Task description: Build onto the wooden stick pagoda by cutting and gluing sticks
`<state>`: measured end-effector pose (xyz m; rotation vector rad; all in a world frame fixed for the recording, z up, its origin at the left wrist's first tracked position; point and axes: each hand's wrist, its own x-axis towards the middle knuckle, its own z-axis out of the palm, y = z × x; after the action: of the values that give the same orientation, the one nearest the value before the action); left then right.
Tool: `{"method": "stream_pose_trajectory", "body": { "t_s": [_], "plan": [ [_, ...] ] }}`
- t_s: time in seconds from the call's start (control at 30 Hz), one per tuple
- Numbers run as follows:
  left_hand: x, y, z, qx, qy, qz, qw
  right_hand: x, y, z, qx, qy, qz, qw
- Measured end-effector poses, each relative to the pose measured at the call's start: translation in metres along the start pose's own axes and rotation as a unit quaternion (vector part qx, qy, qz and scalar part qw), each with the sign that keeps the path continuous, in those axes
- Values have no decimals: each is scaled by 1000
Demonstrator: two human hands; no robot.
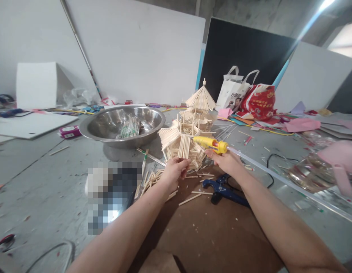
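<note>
A pagoda model [201,115] built of pale wooden sticks stands in front of me, with a pointed roof on top and wider roofs below. My left hand [176,171] is closed in a pinch at the lower end of a row of sticks [184,147] on the lower roof; its fingertips partly hide the stick they grip. A yellow hot glue gun [210,144] is in my right hand [225,162]. Its nozzle points left, close to the top of that row. A long clear glue stick [266,167] runs out of the gun's back towards the lower right.
Loose sticks [154,181] and a blue pipe cutter [228,194] lie on the brown board [210,235]. A steel basin [93,132] holding wrapped sticks stands left of the model. At right is a clear jug [309,172] with liquid; bags [258,102] stand behind.
</note>
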<state>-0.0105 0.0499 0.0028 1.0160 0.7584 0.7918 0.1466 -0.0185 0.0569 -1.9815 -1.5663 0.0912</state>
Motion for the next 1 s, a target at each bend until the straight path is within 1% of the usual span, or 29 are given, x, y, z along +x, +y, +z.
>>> {"method": "stream_pose_trajectory", "body": {
  "t_s": [0.13,0.2,0.27,0.33,0.37,0.4,0.43,0.5,0.57,0.6,0.63,0.67,0.73,0.8,0.9,1.0],
  "plan": [
    [-1,0,0,16,-6,0,1000,-2,1,-1,34,2,13,999],
    [-1,1,0,42,-13,-5,999,-4,3,-2,51,0,29,998],
    [-2,1,-1,91,-29,-12,995,-6,6,-2,60,-3,47,997],
    [-2,1,-2,182,-56,-11,982,-8,9,-2,67,-7,60,996],
    [-2,2,-3,247,-68,1,966,-9,10,-2,71,-9,65,995],
    [-3,2,-4,324,-80,23,942,-9,11,-3,76,-11,68,995],
    [-4,2,-5,406,-89,54,908,-9,12,-4,80,-14,69,994],
    [-6,2,-7,560,-94,121,814,-8,15,-5,87,-14,66,994],
    [-8,1,-7,667,-92,161,722,-8,18,-7,95,-6,57,994],
    [-10,0,-7,701,-91,166,687,-7,19,-7,100,-3,51,994],
    [-11,0,-7,725,-93,166,662,-7,21,-8,107,1,45,993],
    [-12,0,-6,741,-99,165,643,-6,22,-8,113,5,36,993],
    [-15,0,-4,757,-117,167,621,-6,25,-9,120,10,21,992],
    [-18,1,0,760,-146,172,610,-6,26,-10,119,11,19,993],
    [-23,3,6,756,-205,173,597,-7,26,-11,117,5,34,993],
    [-27,3,10,760,-227,163,586,-8,24,-14,117,4,33,993]
  ]
}}
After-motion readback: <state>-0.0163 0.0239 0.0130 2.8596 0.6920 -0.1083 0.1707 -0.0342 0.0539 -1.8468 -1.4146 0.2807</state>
